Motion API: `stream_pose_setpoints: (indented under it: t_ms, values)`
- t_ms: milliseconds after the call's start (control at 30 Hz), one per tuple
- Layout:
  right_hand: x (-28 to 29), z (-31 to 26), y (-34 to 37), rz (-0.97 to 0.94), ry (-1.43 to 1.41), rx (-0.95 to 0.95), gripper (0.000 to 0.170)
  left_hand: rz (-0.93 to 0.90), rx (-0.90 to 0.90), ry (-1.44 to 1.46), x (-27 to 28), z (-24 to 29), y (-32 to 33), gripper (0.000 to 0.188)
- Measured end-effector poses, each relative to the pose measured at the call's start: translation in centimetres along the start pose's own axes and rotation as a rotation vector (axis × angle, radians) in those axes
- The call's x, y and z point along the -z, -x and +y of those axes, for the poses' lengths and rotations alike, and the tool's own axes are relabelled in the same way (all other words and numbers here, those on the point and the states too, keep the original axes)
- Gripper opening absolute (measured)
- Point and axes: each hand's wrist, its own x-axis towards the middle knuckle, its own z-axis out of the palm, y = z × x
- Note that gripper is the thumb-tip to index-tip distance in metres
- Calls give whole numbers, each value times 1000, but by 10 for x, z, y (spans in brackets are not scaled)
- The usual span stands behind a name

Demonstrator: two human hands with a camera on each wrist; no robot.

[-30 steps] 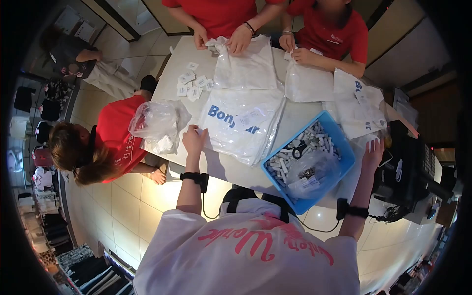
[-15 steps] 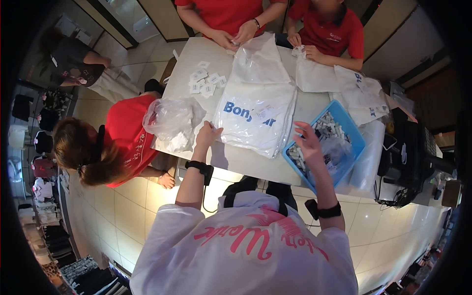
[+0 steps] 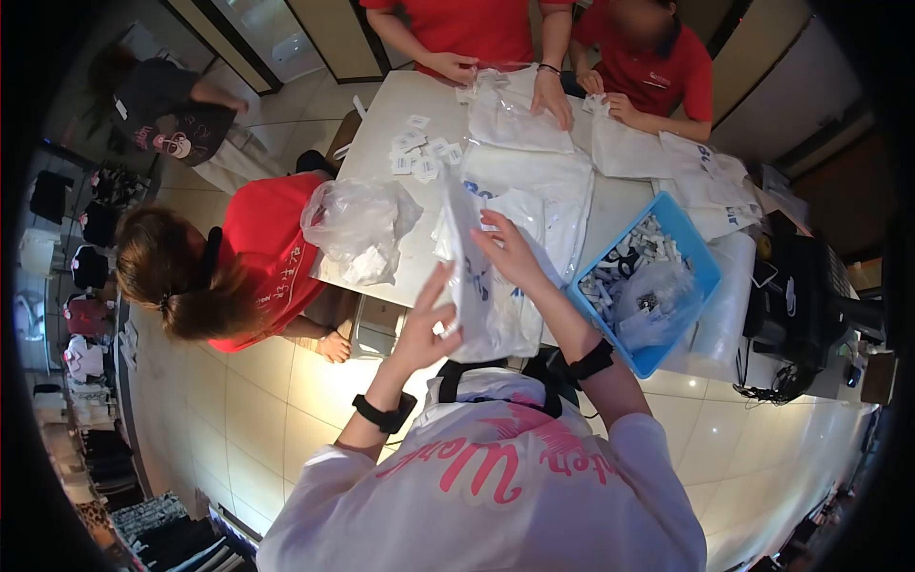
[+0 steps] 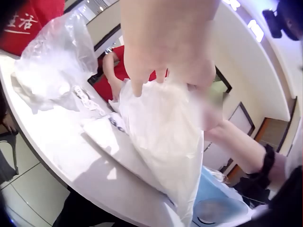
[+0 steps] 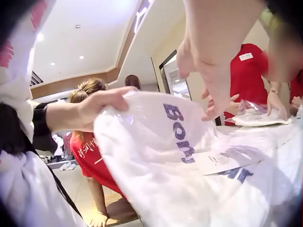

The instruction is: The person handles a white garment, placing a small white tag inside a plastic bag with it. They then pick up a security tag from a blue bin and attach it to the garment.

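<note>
My left hand (image 3: 429, 329) grips the near-left edge of a white folded garment in a clear plastic bag (image 5: 137, 146), tilting it up off the table. Blue "Bonjour" lettering and a white label (image 5: 227, 161) show on its face in the right wrist view. In that view my left thumb lies over the bag's upper edge. My right hand (image 5: 218, 56) hangs beside the bag's printed side, its fingers loosely bent and holding nothing. Below the lifted bag, another bagged white garment (image 3: 572, 195) lies on the table.
A blue bin (image 3: 710, 281) of small white pieces and a plastic bag stands at the right. A crumpled clear bag (image 3: 357, 219) and several white labels (image 3: 419, 153) lie at the left. People in red shirts (image 3: 457, 29) handle white bags across the white table (image 3: 386, 105).
My right hand has moved left from the table's right side, past the blue bin, to the bagged garment. My left hand has taken its edge and tilted it up towards me.
</note>
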Motion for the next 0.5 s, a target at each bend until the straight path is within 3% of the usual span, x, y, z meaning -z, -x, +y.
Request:
stream_pose_setpoints:
  t_ms: [100,167,233,300,367,433,500]
  values:
    - [-3,-10,-11,49,-209,-75,64,-211,-186,-102,0,41,2,19]
    - [5,-26,-9,-7,-179,79,57,-239,-207,-67,-6,53,0,19]
    - [14,-37,-1,-55,-133,106,49,-350,-214,-38,-8,65,-5,23]
    - [20,-54,17,-40,-154,193,45,-312,-247,-46,-6,72,-14,21]
    - [23,-61,29,5,-168,241,44,-182,11,232,-5,70,-24,19]
    - [25,-70,43,50,-184,286,43,93,165,336,-7,68,-41,7]
    - [24,-85,58,106,-209,359,40,245,179,367,-4,70,-64,14]
